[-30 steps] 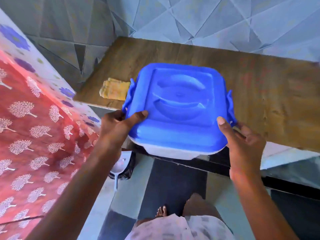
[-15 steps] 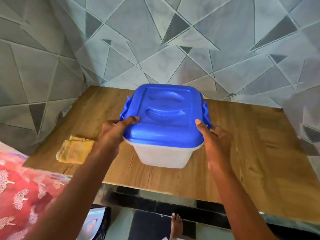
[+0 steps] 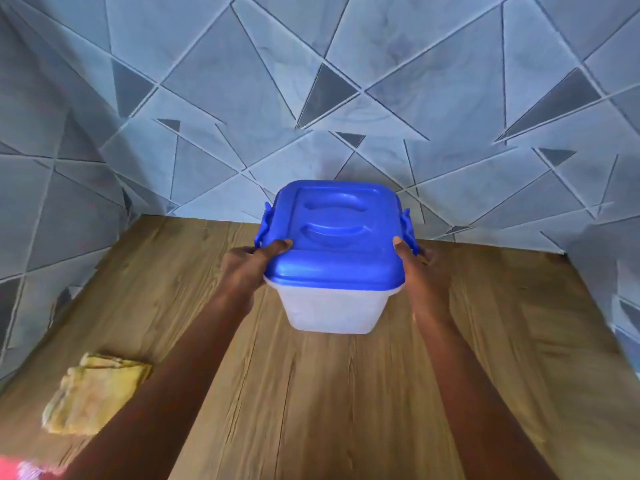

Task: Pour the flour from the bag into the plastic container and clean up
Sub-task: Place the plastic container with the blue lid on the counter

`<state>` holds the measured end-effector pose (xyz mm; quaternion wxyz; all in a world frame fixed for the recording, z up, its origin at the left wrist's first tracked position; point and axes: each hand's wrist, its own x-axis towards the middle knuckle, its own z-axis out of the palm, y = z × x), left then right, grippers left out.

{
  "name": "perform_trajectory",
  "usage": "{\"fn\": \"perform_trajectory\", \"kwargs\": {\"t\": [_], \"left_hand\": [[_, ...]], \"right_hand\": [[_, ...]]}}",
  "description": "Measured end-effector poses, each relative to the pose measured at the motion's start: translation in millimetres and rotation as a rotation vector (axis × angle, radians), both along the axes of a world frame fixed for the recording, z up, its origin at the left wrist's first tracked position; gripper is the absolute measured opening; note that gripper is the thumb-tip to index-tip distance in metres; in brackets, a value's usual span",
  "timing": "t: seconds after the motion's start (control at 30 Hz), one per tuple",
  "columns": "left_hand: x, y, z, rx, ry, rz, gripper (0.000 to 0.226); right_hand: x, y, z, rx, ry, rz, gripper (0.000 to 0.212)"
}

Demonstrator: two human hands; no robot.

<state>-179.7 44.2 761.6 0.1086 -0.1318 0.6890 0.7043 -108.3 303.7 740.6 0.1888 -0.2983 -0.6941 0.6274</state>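
Observation:
A white translucent plastic container (image 3: 332,310) with a blue lid (image 3: 336,237) is held over the far middle of the wooden table (image 3: 311,393). My left hand (image 3: 247,268) grips its left side with the thumb on the lid. On the opposite side, my right hand (image 3: 420,271) grips the container, thumb on the lid's edge by the right latch. The lid is closed. Whether the container's base touches the table I cannot tell. No flour bag is in view.
A folded yellow cloth (image 3: 93,393) lies on the table near its front left. Grey tiled walls (image 3: 311,98) with a triangle pattern close the table in at the back, left and right. A bit of red patterned fabric (image 3: 20,471) shows at the bottom left corner.
Both hands have carried the container forward, from the table's front edge to its far middle near the back wall. The view has tilted up; the floor has dropped out of sight.

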Motion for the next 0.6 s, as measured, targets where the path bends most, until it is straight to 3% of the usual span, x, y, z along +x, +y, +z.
{"fn": "perform_trajectory", "kwargs": {"t": [0.13, 0.23, 0.3, 0.37, 0.43, 0.6], "left_hand": [[-15.8, -0.7, -0.2, -0.062, -0.008, -0.083, 0.066], [-34.5, 0.6, 2.1, -0.197, -0.006, -0.097, 0.101], [-47.0, 5.1, 4.5, -0.314, 0.058, -0.094, 0.117], [-58.4, 12.8, 5.8, -0.388, 0.155, -0.126, 0.100], [-66.1, 21.9, 4.8, -0.458, 0.230, -0.161, 0.074], [-71.9, 36.5, -0.1, -0.454, 0.246, -0.154, 0.089]], "right_hand": [[-12.7, 6.6, -0.9, 0.019, -0.066, 0.000, 0.036], [-22.5, 13.8, 1.8, 0.140, -0.114, -0.022, 0.026], [-32.6, 19.9, 8.4, 0.234, -0.120, -0.038, 0.038], [-49.0, 26.8, 17.2, 0.310, -0.143, -0.030, 0.057], [-68.2, 33.5, 23.8, 0.385, -0.165, 0.037, 0.058], [-92.3, 41.3, 20.5, 0.442, -0.247, 0.202, 0.052]]}}
